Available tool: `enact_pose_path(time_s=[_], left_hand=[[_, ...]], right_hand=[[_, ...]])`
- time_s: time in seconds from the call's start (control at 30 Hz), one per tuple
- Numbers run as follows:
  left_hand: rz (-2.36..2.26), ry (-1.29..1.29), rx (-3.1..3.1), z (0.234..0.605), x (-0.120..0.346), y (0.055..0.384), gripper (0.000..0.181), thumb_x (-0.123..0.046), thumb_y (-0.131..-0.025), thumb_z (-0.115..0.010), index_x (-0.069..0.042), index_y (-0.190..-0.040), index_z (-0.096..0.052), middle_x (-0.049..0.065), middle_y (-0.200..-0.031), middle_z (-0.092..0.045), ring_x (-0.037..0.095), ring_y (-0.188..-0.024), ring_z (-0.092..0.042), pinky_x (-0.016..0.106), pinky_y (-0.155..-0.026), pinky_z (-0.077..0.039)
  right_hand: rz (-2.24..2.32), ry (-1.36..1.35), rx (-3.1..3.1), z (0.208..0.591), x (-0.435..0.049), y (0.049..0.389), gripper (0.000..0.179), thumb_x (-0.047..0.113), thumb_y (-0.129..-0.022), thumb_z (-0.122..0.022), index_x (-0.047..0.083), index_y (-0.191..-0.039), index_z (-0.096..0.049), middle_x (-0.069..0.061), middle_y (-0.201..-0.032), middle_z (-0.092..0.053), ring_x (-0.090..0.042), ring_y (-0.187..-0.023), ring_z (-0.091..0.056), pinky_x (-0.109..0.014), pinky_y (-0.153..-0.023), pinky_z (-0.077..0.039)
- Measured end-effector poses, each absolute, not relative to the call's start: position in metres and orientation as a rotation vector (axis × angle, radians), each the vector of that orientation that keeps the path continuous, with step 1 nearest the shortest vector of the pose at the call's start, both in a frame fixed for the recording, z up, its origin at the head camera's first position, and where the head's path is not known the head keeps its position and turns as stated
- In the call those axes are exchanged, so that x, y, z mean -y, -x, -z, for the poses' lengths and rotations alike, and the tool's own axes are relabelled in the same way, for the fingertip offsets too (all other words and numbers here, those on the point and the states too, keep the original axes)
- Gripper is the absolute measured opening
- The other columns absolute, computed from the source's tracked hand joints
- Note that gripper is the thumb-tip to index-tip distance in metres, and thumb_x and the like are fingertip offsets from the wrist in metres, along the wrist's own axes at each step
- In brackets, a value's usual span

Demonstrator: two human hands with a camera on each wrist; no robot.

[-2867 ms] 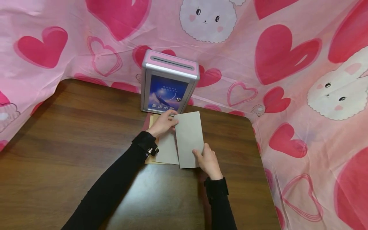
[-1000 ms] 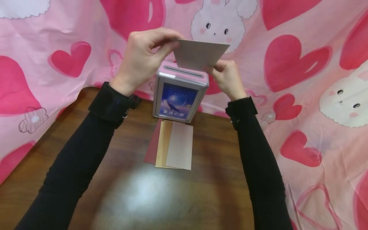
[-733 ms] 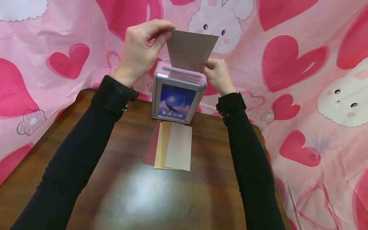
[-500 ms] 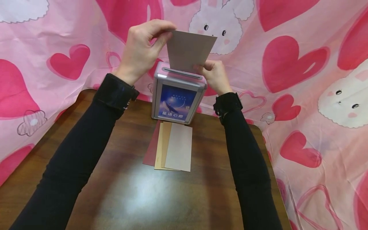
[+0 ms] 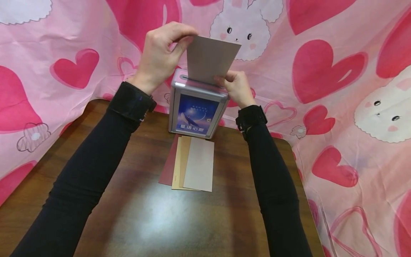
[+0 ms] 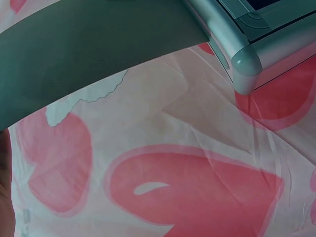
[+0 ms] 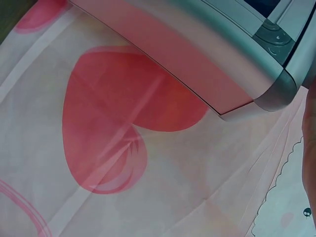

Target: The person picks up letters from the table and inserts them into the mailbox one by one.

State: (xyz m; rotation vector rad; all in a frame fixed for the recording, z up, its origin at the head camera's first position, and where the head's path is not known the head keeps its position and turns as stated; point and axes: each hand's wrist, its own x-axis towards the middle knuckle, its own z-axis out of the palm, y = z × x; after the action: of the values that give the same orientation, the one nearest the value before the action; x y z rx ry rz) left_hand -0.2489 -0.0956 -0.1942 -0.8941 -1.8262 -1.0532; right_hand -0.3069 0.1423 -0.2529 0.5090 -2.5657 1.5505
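My left hand (image 5: 163, 53) pinches the upper left corner of a greyish envelope (image 5: 210, 59) between thumb and fingers. Low on the same envelope's right edge, my right hand (image 5: 236, 85) pinches it. The envelope stands upright over a pink-topped silver box (image 5: 199, 110), its lower edge at the top slot (image 5: 183, 77); how far it is inside, I cannot tell. In the left wrist view the envelope (image 6: 98, 49) curves slightly toward the box corner (image 6: 247, 64). The right wrist view has the box's side (image 7: 197, 54) and a sliver of hand (image 7: 310, 148).
Fanned on the wooden table (image 5: 144, 214) before the box lie a dark red envelope (image 5: 168, 167), yellowish ones (image 5: 177, 175) and a pale one (image 5: 200, 164). A pink heart-patterned cloth (image 5: 340, 117) hangs close behind the box and along both sides.
The envelope has been lifted from the fanned pile to above the box. In the last half second it has come down and forward, so its lower edge now covers most of the slot.
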Motion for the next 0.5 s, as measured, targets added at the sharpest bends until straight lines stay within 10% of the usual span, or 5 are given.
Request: enact_pose_path(time_s=[0.5], left_hand=[[1.105,0.77,1.938,0.2,0.095,0.253,0.021,-0.012,-0.093,-0.059,-0.003,-0.109,-0.07,0.009,-0.102,-0.07,0.015,-0.097,-0.063,0.018,-0.09,-0.046]], right_hand=[[-1.18,-0.549,2.106,0.208,-0.121,0.242,0.045,0.016,-0.087,-0.07,0.006,-0.128,-0.057,-0.007,-0.118,-0.066,-0.009,-0.106,-0.06,-0.026,-0.092,-0.042]])
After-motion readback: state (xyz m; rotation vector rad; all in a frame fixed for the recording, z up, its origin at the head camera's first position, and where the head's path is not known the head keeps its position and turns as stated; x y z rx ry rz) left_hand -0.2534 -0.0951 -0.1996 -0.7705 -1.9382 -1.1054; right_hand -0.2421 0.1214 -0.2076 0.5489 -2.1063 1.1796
